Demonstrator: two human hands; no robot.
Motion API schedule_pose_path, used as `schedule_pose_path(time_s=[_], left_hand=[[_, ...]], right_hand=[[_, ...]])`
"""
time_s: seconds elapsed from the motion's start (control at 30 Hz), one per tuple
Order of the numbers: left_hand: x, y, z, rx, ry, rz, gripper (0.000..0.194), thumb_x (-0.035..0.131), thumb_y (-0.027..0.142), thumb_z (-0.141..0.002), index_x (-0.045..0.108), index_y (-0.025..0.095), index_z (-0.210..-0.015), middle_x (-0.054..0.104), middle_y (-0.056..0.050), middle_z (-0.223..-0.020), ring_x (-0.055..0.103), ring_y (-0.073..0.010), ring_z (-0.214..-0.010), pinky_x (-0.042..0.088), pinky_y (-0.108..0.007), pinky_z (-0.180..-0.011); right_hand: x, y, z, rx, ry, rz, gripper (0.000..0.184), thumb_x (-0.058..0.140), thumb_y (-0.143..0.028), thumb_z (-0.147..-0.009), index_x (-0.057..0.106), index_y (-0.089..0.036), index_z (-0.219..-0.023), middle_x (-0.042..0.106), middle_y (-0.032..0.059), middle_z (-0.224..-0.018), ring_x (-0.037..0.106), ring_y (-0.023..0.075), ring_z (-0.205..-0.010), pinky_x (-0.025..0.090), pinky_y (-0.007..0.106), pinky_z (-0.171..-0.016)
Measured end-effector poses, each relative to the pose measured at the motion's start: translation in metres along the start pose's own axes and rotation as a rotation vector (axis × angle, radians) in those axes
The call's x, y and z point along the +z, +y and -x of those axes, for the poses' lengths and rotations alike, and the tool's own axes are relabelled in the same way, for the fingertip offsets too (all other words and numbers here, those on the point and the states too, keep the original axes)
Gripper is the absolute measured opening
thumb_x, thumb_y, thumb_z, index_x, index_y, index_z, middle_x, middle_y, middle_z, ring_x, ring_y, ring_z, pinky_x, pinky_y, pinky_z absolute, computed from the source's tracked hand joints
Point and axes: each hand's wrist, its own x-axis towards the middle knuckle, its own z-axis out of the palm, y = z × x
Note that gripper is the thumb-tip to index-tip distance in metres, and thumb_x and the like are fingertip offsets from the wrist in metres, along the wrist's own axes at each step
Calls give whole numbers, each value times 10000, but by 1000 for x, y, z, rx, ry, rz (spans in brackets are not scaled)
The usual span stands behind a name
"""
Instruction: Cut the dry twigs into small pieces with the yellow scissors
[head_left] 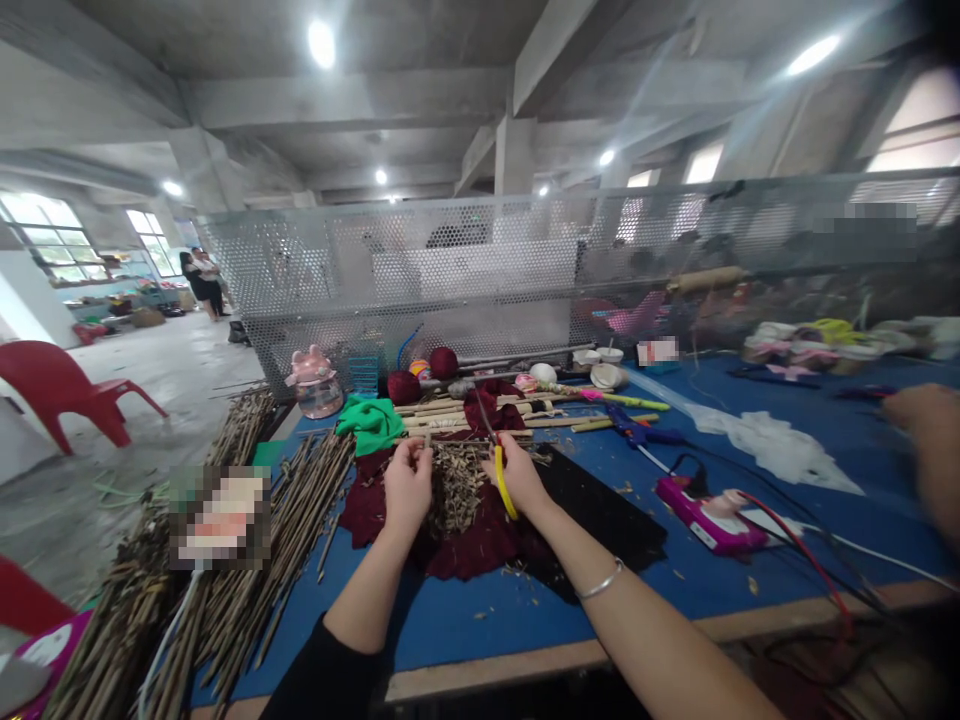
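Note:
My right hand [519,478] grips a pair of scissors with yellow handles [504,484], the blades pointing up and away from me. Close by on the left, the fingers of my left hand [409,482] are pinched on what looks like a short twig [427,440]. Between and below both hands lies a heap of short cut twig pieces [457,488]. It rests on a dark red cloth [472,556], with a black sheet [607,515] to its right. Long thin sticks [281,540] lie bundled to the left of my left hand.
Behind my hands are a green cloth [371,425], dark red yarn balls [443,363], pale rods [435,410] and a blue glue gun [637,430]. A purple power strip [712,520] with cables lies right. Another person's hand [926,420] reaches in there. A perforated metal screen [405,270] stands behind.

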Motion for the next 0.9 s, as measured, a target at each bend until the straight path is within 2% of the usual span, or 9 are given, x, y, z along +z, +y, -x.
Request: schedule_pose_path(time_s=[0.13,0.27,0.37,0.43,0.53,0.63,0.73,0.83,0.9], left_hand=[[6,4,6,2,-146,28,204,520,293,-726,621,144,-822,636,-37,-750,553,-129,-664,423,-236,-647],[7,5,8,-75,-309,182,199,530,284,-716,628,135,-805,623,-20,-678,537,-116,-597,417,-218,-588],[7,5,7,-100,-319,307,189,564,280,-702,626,130,-797,624,-25,-711,547,-112,-637,425,-215,-624],[8,6,8,-134,-287,416,241,602,285,-679,619,138,-870,626,-21,-733,554,-107,-655,432,-219,-649],[12,7,10,-235,-279,586,359,646,317,-652,600,151,-967,639,-25,-769,560,-98,-646,440,-232,-660],[15,8,13,-297,-354,660,338,645,367,-656,638,127,-893,649,-44,-781,563,-106,-653,440,-243,-671],[15,7,14,-284,-338,640,329,630,389,-668,647,124,-861,647,-46,-791,563,-117,-680,436,-232,-660],[14,6,13,-271,-226,580,306,620,382,-672,625,138,-856,640,-42,-816,565,-121,-699,437,-220,-638],[14,6,12,-237,-204,515,267,596,364,-691,611,141,-837,631,-31,-768,557,-117,-673,432,-214,-617]], right_hand=[[1,-23,-8,-65,-48,-224,170,492,-324,-695,393,-198,-752,479,-33,-676,456,109,-611,381,219,-613],[4,-47,-10,-31,-151,-338,222,523,-372,-662,405,-189,-707,451,-41,-646,429,100,-587,378,222,-589],[10,-50,-7,-1,-178,-390,249,575,-365,-623,409,-186,-672,431,-51,-612,409,92,-562,364,219,-562],[16,-47,-4,13,-166,-471,262,607,-355,-602,416,-184,-658,426,-55,-598,402,88,-549,357,218,-547],[28,-40,-2,97,-132,-744,276,627,-363,-602,431,-185,-678,430,-58,-599,411,84,-524,360,222,-525],[37,-36,-3,172,-123,-958,318,660,-378,-585,427,-189,-694,453,-55,-627,445,89,-523,381,234,-529],[34,-32,-4,157,-196,-830,315,625,-428,-634,428,-186,-679,445,-54,-599,432,90,-507,371,236,-520],[22,-25,-2,56,-169,-401,310,593,-454,-670,447,-181,-687,449,-49,-596,425,98,-546,350,230,-540],[16,-19,2,-32,-141,-106,335,633,-442,-639,478,-184,-785,509,-29,-686,461,117,-622,356,238,-589]])
